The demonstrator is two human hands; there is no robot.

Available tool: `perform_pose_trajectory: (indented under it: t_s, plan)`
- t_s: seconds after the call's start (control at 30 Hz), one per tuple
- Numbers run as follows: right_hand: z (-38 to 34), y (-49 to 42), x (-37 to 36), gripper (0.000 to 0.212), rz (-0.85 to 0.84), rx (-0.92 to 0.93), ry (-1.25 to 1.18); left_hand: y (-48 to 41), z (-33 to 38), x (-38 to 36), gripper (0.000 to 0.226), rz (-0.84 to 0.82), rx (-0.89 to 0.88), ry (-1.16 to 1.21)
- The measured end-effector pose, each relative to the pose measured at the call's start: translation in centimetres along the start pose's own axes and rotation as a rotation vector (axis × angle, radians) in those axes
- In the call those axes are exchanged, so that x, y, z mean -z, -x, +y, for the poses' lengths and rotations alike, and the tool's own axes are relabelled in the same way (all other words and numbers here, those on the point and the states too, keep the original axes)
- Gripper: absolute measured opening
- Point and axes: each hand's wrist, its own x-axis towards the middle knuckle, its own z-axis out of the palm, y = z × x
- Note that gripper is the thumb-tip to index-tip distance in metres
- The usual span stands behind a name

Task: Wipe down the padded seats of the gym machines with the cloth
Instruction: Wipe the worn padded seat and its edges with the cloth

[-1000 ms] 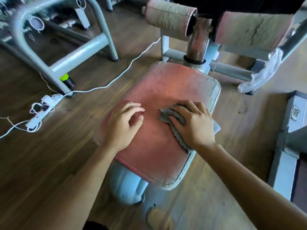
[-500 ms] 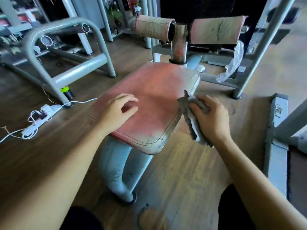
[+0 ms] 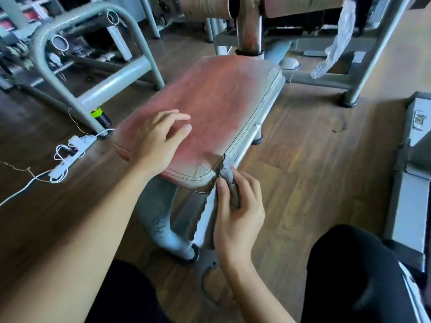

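Obs. Cloth [image 3: 233, 192]: grey, bunched in the right hand [image 3: 238, 215] at the lower centre of the frame and pressed to the near right corner of the seat [image 3: 221, 106]. A loose tail hangs below the seat edge. Right grip: thumb and fingers clamped on the cloth. Left hand [image 3: 158, 143]: grip apart, fingers relaxed, lying on the near left of the seat top and holding nothing.

Handling, judged. The cloth looks light, limp and easily folded. It is best held as a wad in the palm, so a flat face meets the pad and the tail does not drag. The seat is red padding, faded and worn. Its covering is cracked at the near corner and chipped at the far right corner. It should yield under pressure, and the cloth may snag on the cracked seams, so wiping along them seems wiser than across.

Containers. A metal case [image 3: 417, 117] with a latch stands at the right edge; it is probably shut, though the view is partial, and its contents are not visible. A clear plastic bag [image 3: 338, 40] hangs at upper right and appears empty.
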Motion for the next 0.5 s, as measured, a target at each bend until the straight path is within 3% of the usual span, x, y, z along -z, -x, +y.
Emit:
perform_pose_trajectory:
  t_s: [0.2, 0.37, 0.5]
  plan:
    - [1.0, -5.1, -1.2, 0.016, 0.096, 0.000, 0.057, -0.2, 0.2, -0.2, 0.045, 0.037, -0.005, -0.035]
    - [1.0, -0.9, -0.2, 0.020, -0.013, 0.086, 0.040, 0.0, 1.0, 0.0, 0.046, 0.036, 0.018, -0.077]
    - [1.3, -5.1, -1.2, 0.020, 0.085, 0.024, 0.024, -0.1, 1.1, 0.1, 0.038, 0.053, 0.018, -0.092]
